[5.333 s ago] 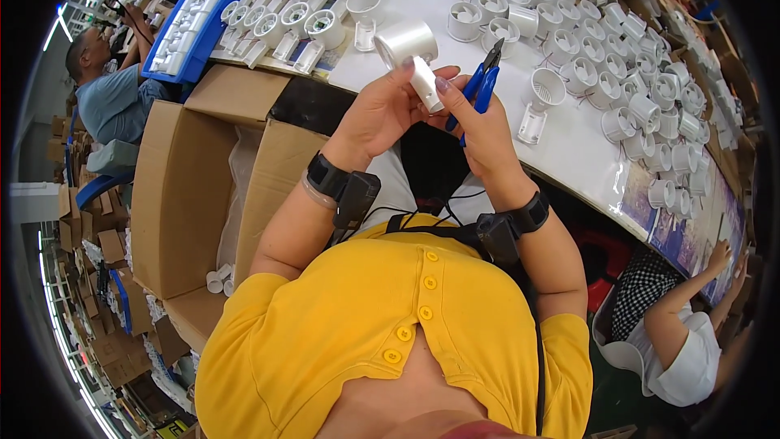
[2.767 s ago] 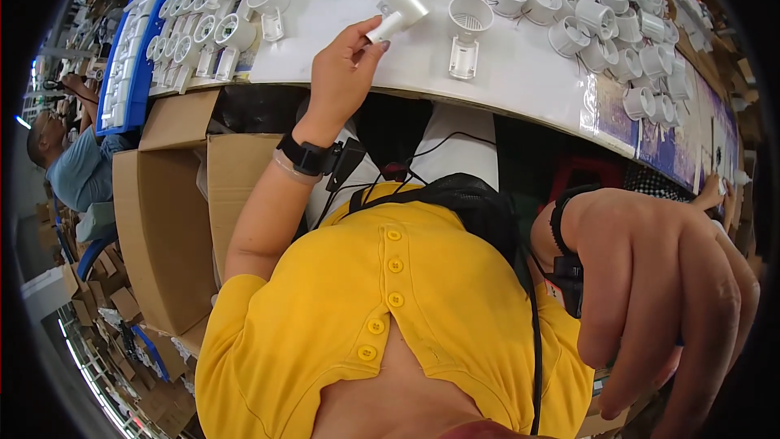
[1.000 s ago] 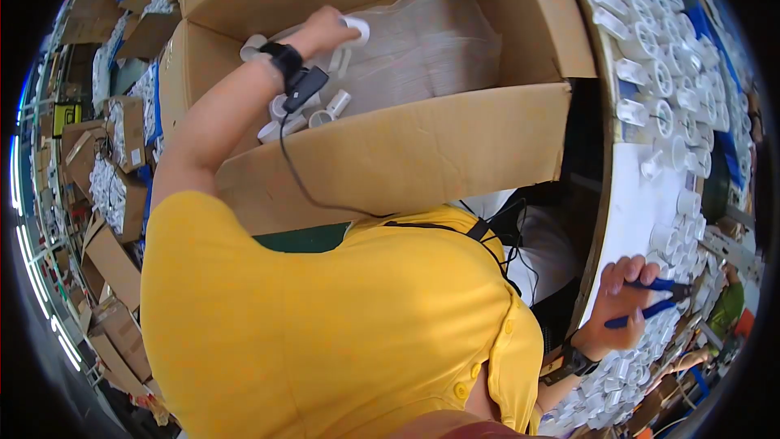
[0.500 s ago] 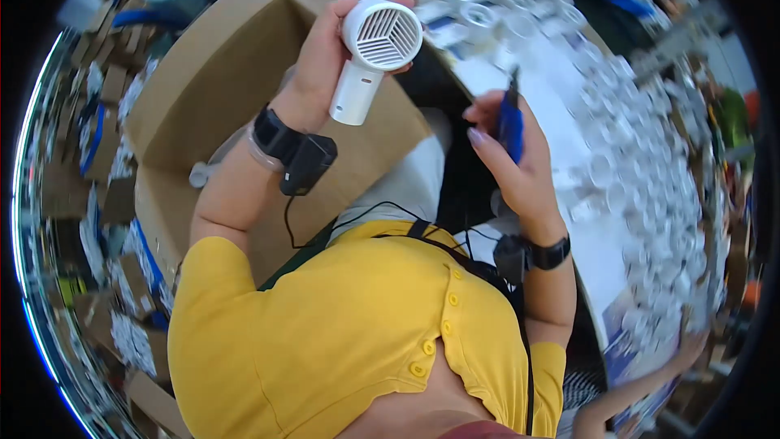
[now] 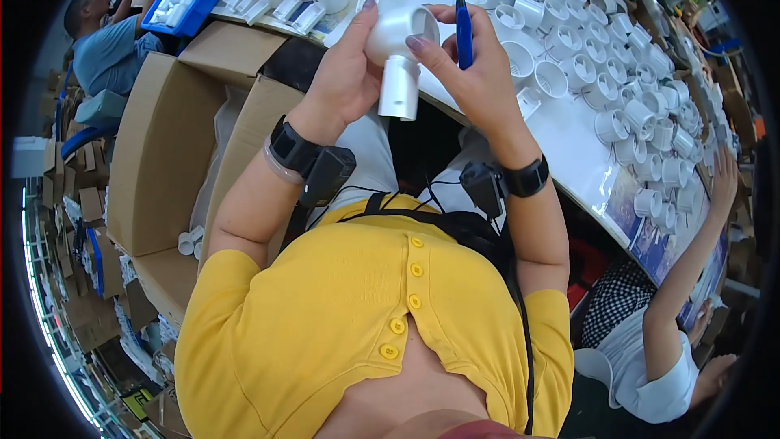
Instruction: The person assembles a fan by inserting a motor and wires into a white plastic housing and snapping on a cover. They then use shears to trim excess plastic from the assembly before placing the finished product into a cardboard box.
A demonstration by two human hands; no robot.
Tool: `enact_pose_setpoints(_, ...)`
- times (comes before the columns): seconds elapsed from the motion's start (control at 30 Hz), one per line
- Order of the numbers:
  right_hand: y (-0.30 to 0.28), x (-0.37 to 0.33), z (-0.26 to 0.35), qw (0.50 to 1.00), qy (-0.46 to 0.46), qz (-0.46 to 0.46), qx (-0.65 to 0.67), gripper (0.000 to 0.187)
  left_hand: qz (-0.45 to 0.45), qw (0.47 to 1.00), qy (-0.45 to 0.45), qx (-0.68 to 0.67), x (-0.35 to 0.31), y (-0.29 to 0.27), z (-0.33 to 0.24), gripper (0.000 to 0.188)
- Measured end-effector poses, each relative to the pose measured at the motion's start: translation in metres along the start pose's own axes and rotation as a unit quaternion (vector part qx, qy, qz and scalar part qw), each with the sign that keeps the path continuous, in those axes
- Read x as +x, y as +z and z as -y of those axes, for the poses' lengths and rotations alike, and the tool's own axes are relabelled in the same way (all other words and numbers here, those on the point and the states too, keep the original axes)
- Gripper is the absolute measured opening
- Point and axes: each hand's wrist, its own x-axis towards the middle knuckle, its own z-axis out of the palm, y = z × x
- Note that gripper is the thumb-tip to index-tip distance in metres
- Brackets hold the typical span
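Note:
Over the table's near edge, a white plastic handheld-fan housing [image 5: 399,89] with a round head and short handle is held up between my hands. My left hand [image 5: 345,73] grips its round head from the left, fingers wrapped behind. In my right hand [image 5: 479,73] is a pair of blue-handled nippers [image 5: 464,36], tucked against the fingers with the dark tip pointing up. The right thumb and fingertips also touch the right side of the fan head, at its round opening. The grille side is turned away from view.
Rows of white round housings [image 5: 578,69] cover the white table [image 5: 561,138]. An open cardboard box [image 5: 146,162] stands at my left, with small white cylinders [image 5: 191,240] in it. Far left is a blue tray [image 5: 183,12] of white parts. Co-workers sit upper left and lower right.
My right hand has moved up and left with the nippers and now touches the fan. The fan has turned, hiding its grille and showing an opening. The view has shifted.

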Motion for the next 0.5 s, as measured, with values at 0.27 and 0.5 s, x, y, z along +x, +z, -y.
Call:
enact_pose_setpoints(0.27,0.001,0.012,-0.023,0.995,0.015,0.001,0.099,0.04,0.067,0.995,0.006,0.073,-0.004,0.002,-0.015,0.057)
enact_pose_setpoints(0.5,0.009,0.01,-0.013,0.964,0.025,-0.001,0.263,0.04,0.094,0.994,-0.046,-0.029,-0.011,0.005,-0.011,0.063)
